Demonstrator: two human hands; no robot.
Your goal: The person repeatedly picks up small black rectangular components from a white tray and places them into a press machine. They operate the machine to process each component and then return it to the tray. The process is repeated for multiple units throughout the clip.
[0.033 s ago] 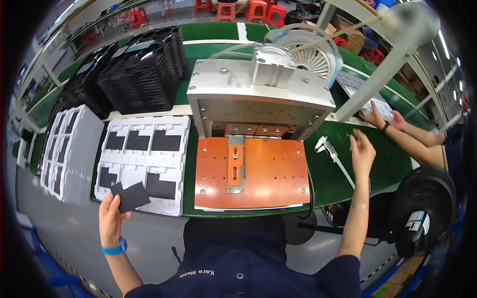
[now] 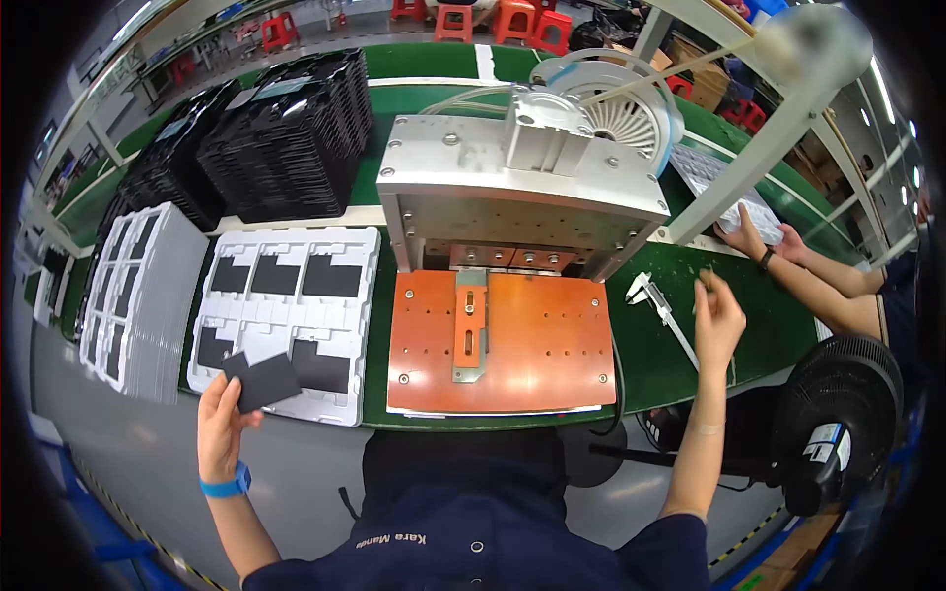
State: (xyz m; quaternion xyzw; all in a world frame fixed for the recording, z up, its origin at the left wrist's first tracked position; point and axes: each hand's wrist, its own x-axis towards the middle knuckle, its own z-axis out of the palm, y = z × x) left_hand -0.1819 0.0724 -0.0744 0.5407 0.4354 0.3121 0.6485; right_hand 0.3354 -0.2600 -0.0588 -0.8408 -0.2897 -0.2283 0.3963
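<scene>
My left hand (image 2: 219, 419) pinches a thin black notched sheet (image 2: 264, 381) between thumb and fingers, above the near edge of a white moulded tray (image 2: 281, 320). Similar black sheets (image 2: 332, 277) lie in several pockets of that tray. On the right, my right hand (image 2: 720, 320) is raised over the green bench with thumb and fingers drawn together. Whatever is at its fingertips is too small to make out. Just left of that hand, a caliper (image 2: 666, 317) lies on the bench. Between my hands stands a metal press (image 2: 522, 202) with an orange base plate (image 2: 542, 379) and a narrow orange fixture (image 2: 469, 330).
Stacked white trays (image 2: 148, 305) stand at the far left, with tall stacks of black trays (image 2: 286, 148) behind. Another person's hands (image 2: 754, 241) hold a clear wrapped item at the right. A black fan (image 2: 838, 424) stands at the lower right. A reel (image 2: 631, 113) sits behind the press.
The fingers of my right hand have drawn closer together. My left hand, still holding the black sheet, has barely moved; the sheet is turned slightly.
</scene>
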